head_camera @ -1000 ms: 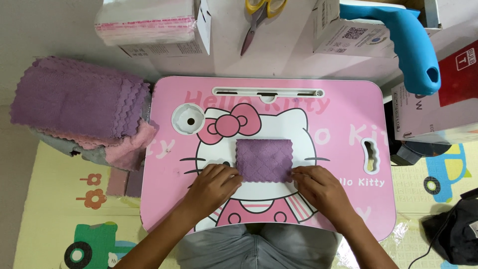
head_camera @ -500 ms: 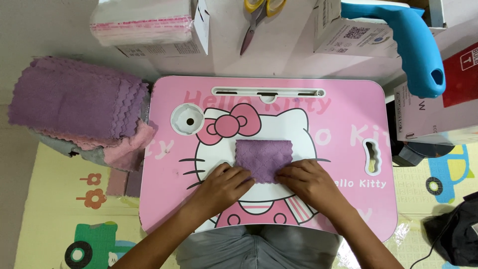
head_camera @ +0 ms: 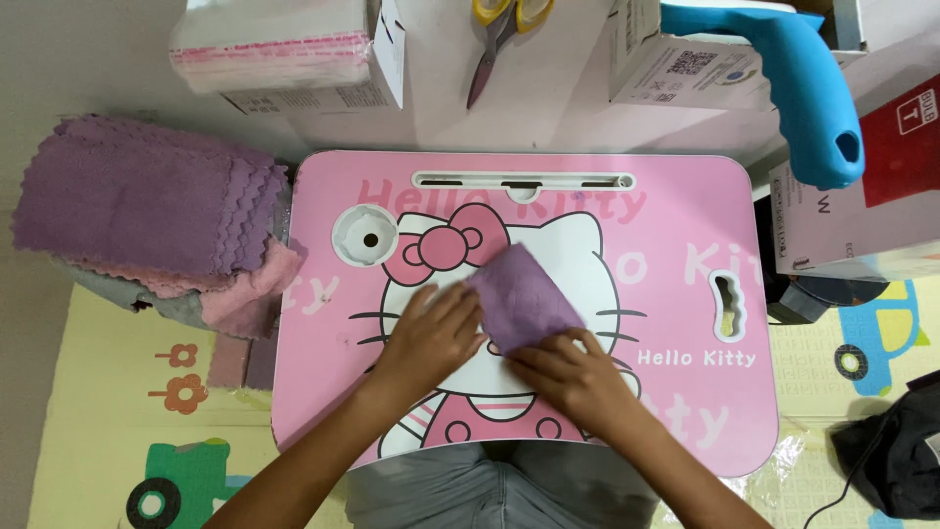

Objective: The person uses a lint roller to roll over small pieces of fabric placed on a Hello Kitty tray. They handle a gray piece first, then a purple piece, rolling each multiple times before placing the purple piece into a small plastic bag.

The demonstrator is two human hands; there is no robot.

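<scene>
While both hands work at the middle of a pink lap table point(head_camera: 685, 392), a small purple cloth point(head_camera: 524, 297) lies tilted on the cartoon cat printed there. The left hand point(head_camera: 436, 333) lies flat with fingers spread, its fingertips pressing the cloth's left edge. The right hand point(head_camera: 573, 377) rests on the cloth's near corner, fingers lightly curled on top; whether any finger pinches the fabric cannot be told. The cloth looks already folded small, so this seems to be the folding or smoothing step, and a clean finish would call for pressing the edges level while the cloth stays pinned.

Left of the table sits a stack of purple cloths point(head_camera: 137, 206) with wavy edges, over a few pink ones point(head_camera: 250, 294). At the far left stands a white box point(head_camera: 323, 59) holding clear bags with pink strips. Yellow-handled scissors point(head_camera: 499, 29) lie at the far middle. To the far right a white carton point(head_camera: 676, 64) bears a square black code, and a blue curved handle point(head_camera: 808, 88) lies across it. Further right sits a red package point(head_camera: 906, 137) with a white label patch, and beneath it a pale box point(head_camera: 832, 225). A dark bag point(head_camera: 896, 456) lies at the near right, on a play mat point(head_camera: 108, 392) with cartoon vehicles.
</scene>
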